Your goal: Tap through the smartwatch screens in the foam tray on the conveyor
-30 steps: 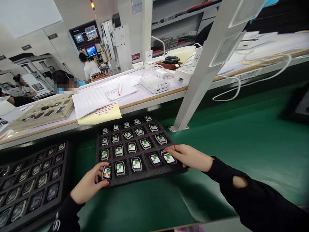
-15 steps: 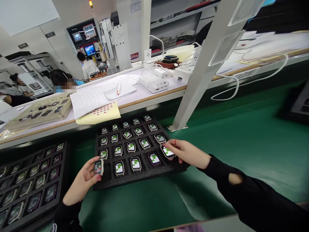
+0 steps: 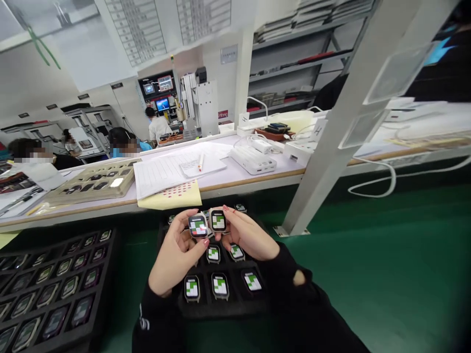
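My left hand (image 3: 174,260) holds a smartwatch body (image 3: 197,226) with a lit green, white and red screen. My right hand (image 3: 247,237) holds a second smartwatch body (image 3: 218,220) with a green and white screen. Both watches are raised side by side, close together, above a black foam tray (image 3: 235,306). The tray's pockets hold several more lit watch bodies (image 3: 220,285), partly hidden by my hands and black sleeves.
A second black foam tray (image 3: 55,289) with several dark-screen watches lies at the left on the green belt (image 3: 368,274). Behind it runs a white bench with papers (image 3: 165,169), a yellow sheet (image 3: 172,196), a beige tray (image 3: 91,184) and chargers (image 3: 253,159). A slanted white post (image 3: 331,142) stands at right. People sit at far left.
Both hands lifted a watch out of the tray's front row, one from each end, and brought them together above the tray. The view tilted up.
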Tool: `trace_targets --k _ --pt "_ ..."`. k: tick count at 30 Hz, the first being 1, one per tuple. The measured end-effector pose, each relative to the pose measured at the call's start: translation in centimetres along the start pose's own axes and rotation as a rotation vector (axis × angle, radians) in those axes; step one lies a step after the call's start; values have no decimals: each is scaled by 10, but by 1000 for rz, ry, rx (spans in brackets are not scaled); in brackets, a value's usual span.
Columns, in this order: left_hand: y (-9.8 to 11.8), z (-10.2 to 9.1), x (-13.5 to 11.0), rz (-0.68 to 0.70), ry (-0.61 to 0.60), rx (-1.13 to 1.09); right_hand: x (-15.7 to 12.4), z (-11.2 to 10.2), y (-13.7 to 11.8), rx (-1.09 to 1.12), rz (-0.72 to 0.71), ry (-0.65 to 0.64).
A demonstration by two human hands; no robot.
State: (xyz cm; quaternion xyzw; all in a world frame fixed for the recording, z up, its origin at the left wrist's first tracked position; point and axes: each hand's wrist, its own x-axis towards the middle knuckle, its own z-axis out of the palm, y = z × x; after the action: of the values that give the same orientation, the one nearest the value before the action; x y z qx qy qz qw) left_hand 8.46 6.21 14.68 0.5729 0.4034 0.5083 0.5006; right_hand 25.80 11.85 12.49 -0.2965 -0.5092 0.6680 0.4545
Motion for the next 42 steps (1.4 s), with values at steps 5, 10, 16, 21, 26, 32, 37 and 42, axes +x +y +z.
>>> trace_targets --k 5,10,16,21,26,32,37,42 --pt "-5 -6 11 -32 91 38 3 -3 0 15 -10 -64" --pt "-12 -6 20 -61 191 68 0 -4 4 -6 13 -49" --pt "-13 -1 18 -109 175 79 1 -6 4 -38 14 32" --pt "-10 2 15 -112 155 58 -1 -7 -2 -127 19 53" --pt "-9 6 16 -107 126 43 -1 -4 -1 -165 -3 107" --pt "-13 5 17 -103 169 54 0 -5 0 -142 -1 145" --pt "-13 4 16 -107 160 35 -2 -5 -3 -110 -13 93" --pt "-12 2 16 -83 141 5 -3 -4 -4 -158 13 53"
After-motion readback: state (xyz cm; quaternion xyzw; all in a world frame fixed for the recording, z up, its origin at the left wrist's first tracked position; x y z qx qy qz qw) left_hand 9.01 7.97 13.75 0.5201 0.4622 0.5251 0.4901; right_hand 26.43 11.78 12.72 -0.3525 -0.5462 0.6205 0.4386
